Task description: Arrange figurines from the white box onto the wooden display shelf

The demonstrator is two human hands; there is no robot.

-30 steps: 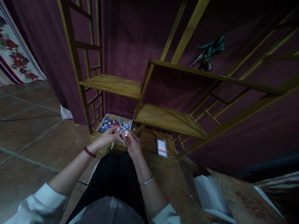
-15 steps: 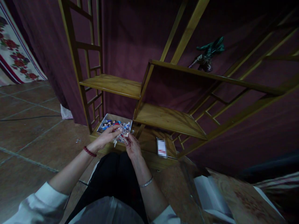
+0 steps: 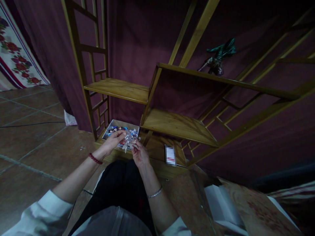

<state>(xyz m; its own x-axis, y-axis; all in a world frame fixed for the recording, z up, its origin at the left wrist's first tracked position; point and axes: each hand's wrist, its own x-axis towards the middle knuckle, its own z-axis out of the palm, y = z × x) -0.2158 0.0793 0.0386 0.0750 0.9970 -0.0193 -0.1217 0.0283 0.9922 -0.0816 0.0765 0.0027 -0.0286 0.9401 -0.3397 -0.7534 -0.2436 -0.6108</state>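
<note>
Between my two hands is a shiny, clear trinket (image 3: pixel 128 137) with pale dangling pieces, perhaps a keychain; its exact kind is too small to tell. My left hand (image 3: pixel 113 141) pinches it from the left, fingertips pressed together at its upper edge. From the right, my right hand (image 3: pixel 140 154) grips its lower side between thumb and fingers. Just behind lies an open white box (image 3: pixel 106 133) on the bottom shelf, holding several small colourful figures (image 3: pixel 115 129) in blue, black and red. My hands hide part of the box's front.
A wooden display shelf (image 3: pixel 118 88) with stepped boards stands in front of me. A dark green figurine (image 3: pixel 219 57) sits on its upper right board. A phone-like rectangle (image 3: pixel 170 155) with a blurred face lies on the bottom board. Cardboard (image 3: pixel 258 206) lies at lower right.
The clear trinket has been turned between my hands, so its pale pieces now hang lower and more in view. My left fingers have shifted slightly. The box and shelf stay put.
</note>
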